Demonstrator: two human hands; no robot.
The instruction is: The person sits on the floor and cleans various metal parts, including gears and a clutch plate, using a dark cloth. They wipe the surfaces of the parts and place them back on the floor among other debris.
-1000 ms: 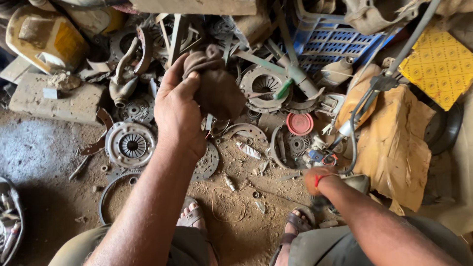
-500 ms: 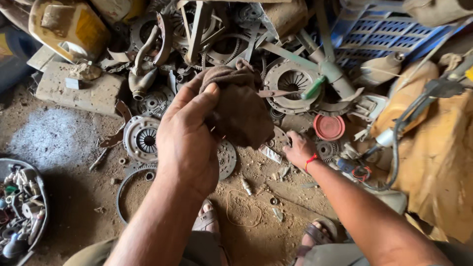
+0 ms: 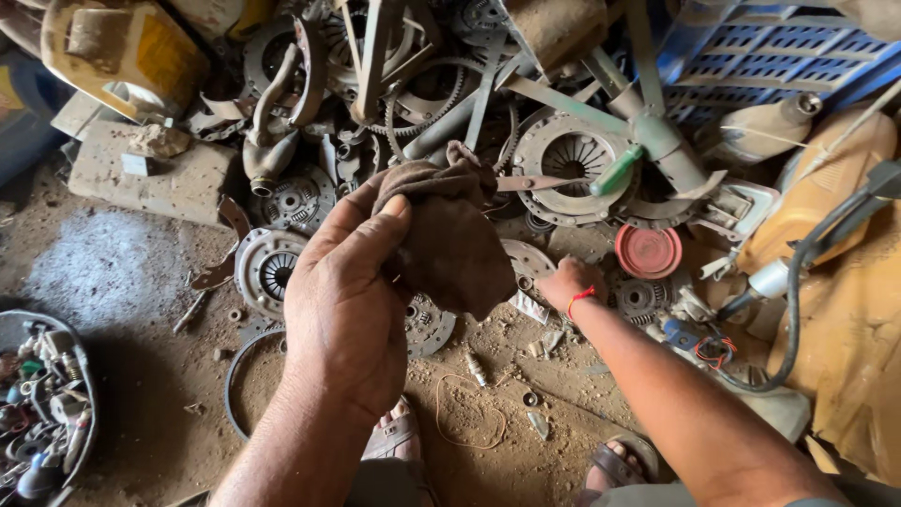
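Note:
My left hand is raised in the middle of the view and grips a crumpled brown rag that hangs from its fingers. My right hand reaches down to the dirt floor just right of the rag, among scrap parts beside a small tube; its fingers are hidden behind the rag's edge and I cannot tell whether they hold anything. A red thread is tied around that wrist. A round clutch plate lies on the ground left of my left hand.
A heap of rusty clutch discs, rings and metal bars fills the far side. A red round cap lies right of my right hand. A blue plastic crate stands top right. A bowl of small parts sits bottom left. My sandalled feet are below.
My right hand has moved from near my right foot up and left to the floor beside the rag. My left hand with the rag stayed raised, shifting slightly.

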